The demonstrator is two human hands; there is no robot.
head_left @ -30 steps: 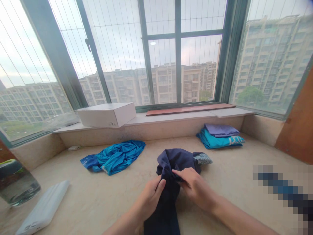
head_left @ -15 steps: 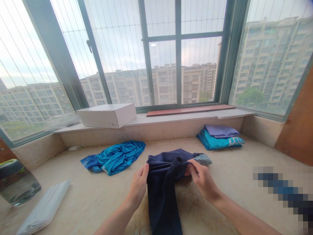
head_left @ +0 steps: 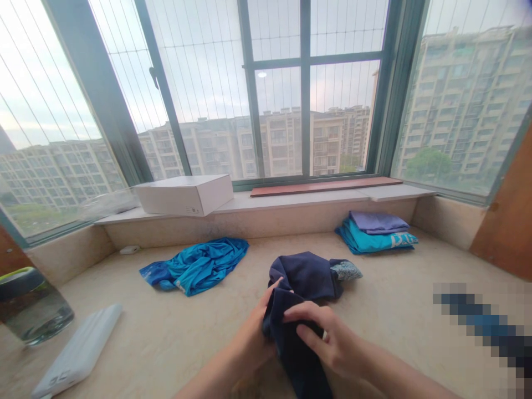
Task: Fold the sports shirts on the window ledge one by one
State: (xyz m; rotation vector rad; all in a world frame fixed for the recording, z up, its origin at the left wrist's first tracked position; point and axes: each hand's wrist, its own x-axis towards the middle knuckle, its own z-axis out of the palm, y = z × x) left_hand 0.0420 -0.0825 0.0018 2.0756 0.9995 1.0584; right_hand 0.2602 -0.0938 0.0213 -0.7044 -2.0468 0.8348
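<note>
A dark navy garment (head_left: 305, 274) lies bunched on the beige stone ledge (head_left: 174, 332), with a grey patterned bit at its right end. My left hand (head_left: 255, 332) grips the garment's near part from the left, fingers closed in the cloth. My right hand (head_left: 326, 341) lies over the same fold from the right, fingers curled on the fabric, a ring on one finger. Both hands are close together at the lower middle.
A crumpled bright blue garment (head_left: 197, 266) lies to the left. A folded teal and purple stack (head_left: 376, 233) sits at the right. A white box (head_left: 185, 194) rests on the sill. A white power bank (head_left: 78, 354) and water bottle (head_left: 29, 307) are near left.
My hands, spread apart holding the navy cloth half a second ago, have come together nearer to me, bunching the fabric between them.
</note>
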